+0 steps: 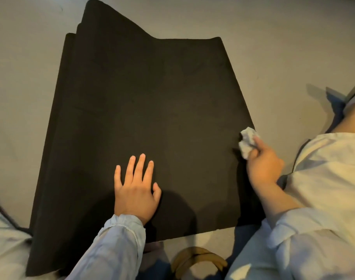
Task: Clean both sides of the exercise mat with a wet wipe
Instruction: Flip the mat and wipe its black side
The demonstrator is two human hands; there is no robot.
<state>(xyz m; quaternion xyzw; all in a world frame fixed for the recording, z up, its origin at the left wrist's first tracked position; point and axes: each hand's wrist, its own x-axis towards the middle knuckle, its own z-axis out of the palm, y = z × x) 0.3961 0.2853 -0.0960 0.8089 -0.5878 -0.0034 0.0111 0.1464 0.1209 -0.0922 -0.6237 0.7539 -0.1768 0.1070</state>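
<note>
A black exercise mat lies on the grey floor, folded into layers whose edges show at the far left. My left hand rests flat on the mat's near part, fingers spread and straight. My right hand grips a crumpled white wet wipe at the mat's right edge. The wipe touches the mat close to that edge.
Grey floor surrounds the mat. My knee in light cloth sits at the right, beside the mat. A tan curved handle lies at the near edge below the mat. Pale cloth is at the lower left.
</note>
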